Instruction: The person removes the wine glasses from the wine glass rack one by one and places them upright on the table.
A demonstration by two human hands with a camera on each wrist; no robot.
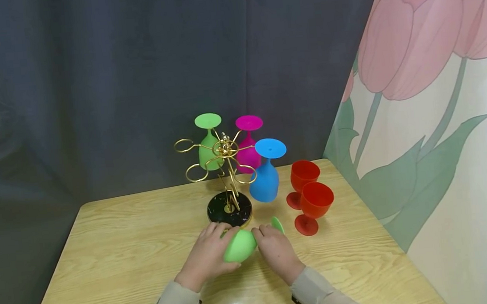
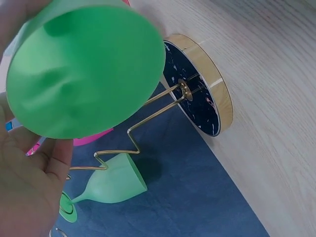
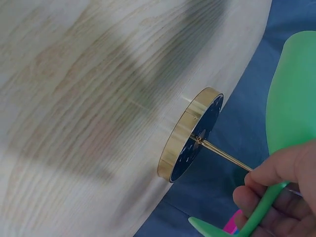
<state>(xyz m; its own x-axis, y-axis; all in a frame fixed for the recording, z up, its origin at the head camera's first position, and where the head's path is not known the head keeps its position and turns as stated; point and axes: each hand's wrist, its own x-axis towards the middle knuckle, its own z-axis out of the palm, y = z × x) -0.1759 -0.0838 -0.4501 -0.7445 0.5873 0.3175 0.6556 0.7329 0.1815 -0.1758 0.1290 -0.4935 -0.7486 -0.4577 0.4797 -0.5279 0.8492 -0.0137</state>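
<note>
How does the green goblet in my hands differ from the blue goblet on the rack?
The green goblet is tipped sideways, its foot to the right; the blue goblet hangs upside down. The left hand grips the green goblet's bowl and the right hand holds its stem; the rack holds the blue goblet. Both have a bowl, stem and round foot.

Indoors, kind unclear: curtain [image 1: 142,83], tulip mural [image 1: 417,45].

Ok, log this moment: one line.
left hand: holds green goblet's bowl; right hand: grips its stem; gold rack: three inverted goblets; red goblets: two, upright
</note>
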